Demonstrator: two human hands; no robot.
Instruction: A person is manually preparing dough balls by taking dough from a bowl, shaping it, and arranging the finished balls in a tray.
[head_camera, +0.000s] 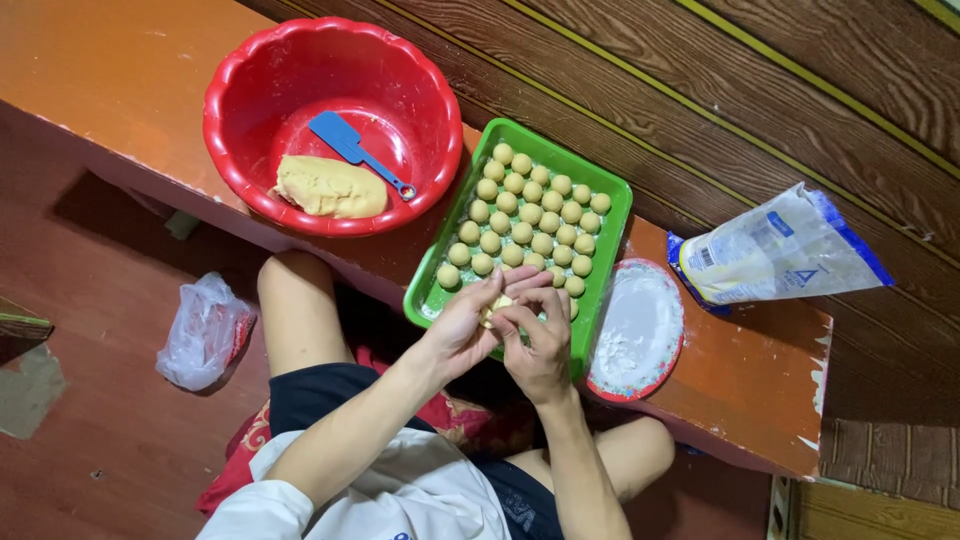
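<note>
My left hand (463, 325) and my right hand (540, 340) meet over the near edge of a green tray (590, 180), both closed around a small piece of yellow dough (497, 305) between the fingers. The tray holds several rows of small round dough balls (530, 213). To the left stands a red bowl (235, 90) with a lump of yellow dough (330, 187) and a blue plastic scraper (355, 150) inside it.
A round red-rimmed plate of white flour (637, 330) lies right of the tray. A white and blue flour bag (775, 250) lies further right. All rest on a low orange wooden bench (745, 380). A crumpled plastic bag (203, 330) lies on the floor at left.
</note>
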